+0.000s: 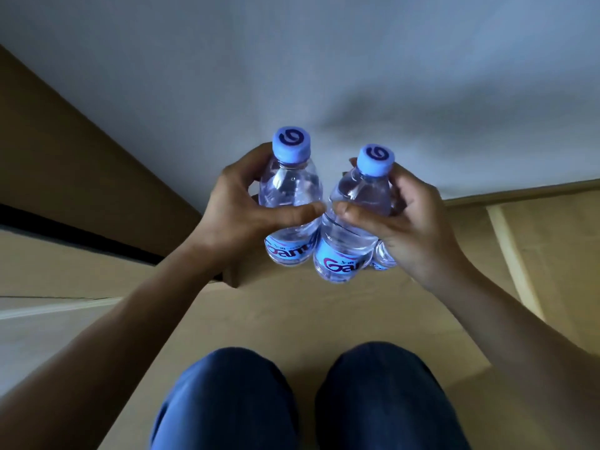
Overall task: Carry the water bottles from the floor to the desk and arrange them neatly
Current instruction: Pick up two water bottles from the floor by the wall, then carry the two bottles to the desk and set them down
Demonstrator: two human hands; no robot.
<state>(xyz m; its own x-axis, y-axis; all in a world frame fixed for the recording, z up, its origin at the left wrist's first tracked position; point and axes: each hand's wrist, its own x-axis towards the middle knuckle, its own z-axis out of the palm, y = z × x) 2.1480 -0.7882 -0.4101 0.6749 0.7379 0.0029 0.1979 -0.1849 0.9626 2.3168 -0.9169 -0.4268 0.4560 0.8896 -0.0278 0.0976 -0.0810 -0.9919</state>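
Note:
Two small clear water bottles with pale blue caps and blue labels are held up in front of me, above the floor. My left hand (pixel 237 219) grips the left bottle (pixel 290 190) round its body, thumb across the front. My right hand (pixel 402 228) grips the right bottle (pixel 354 209), which tilts to the left and touches the other. A third bottle (pixel 383 256) peeks out under my right palm, mostly hidden.
A white wall (pixel 324 60) fills the upper view. Tan floor (pixel 292 319) lies below, with my two knees in blue trousers (pixel 308 401) at the bottom. A brown panel (pixel 65 157) slants at the left.

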